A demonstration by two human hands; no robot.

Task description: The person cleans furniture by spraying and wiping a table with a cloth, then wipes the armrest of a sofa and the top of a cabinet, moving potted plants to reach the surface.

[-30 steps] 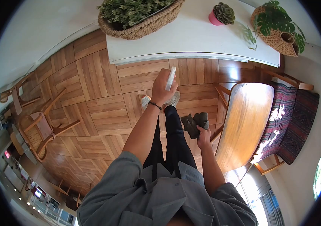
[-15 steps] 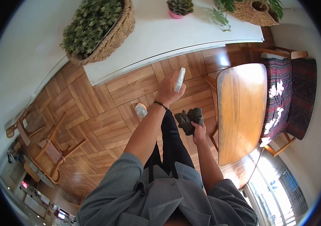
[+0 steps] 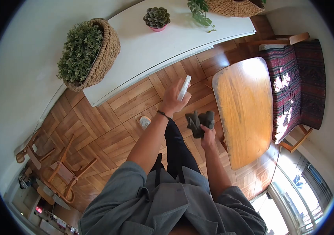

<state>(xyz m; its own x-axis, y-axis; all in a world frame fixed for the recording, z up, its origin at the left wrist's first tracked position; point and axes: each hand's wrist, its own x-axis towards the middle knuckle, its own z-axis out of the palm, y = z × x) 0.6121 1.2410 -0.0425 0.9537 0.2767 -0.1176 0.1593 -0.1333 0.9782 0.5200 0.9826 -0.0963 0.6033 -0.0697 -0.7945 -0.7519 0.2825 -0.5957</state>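
My left hand (image 3: 173, 98), with a dark band at its wrist, is closed around a slim white rectangular object (image 3: 184, 88). That object is seen nearly edge-on, so its kind cannot be made out. To its right and lower, my right hand (image 3: 208, 137) grips a dark grey-green bundle of folded cloth (image 3: 199, 123), thumb on top. Both hands are held in front of my body above the wooden floor, apart from each other. The wooden table (image 3: 245, 113) is just to the right of the cloth.
A long white cabinet (image 3: 143, 51) crosses ahead, bearing a woven basket (image 3: 108, 51) of leafy plants, a succulent (image 3: 157, 17) and another basket (image 3: 237, 8). A patterned cushioned bench (image 3: 288, 90) stands beyond the table. Wooden chairs (image 3: 67, 172) are at lower left.
My view has turned, so the cabinet's plants and the table have shifted left. Both hands keep hold of their things, and the cloth bundle has risen slightly in view.
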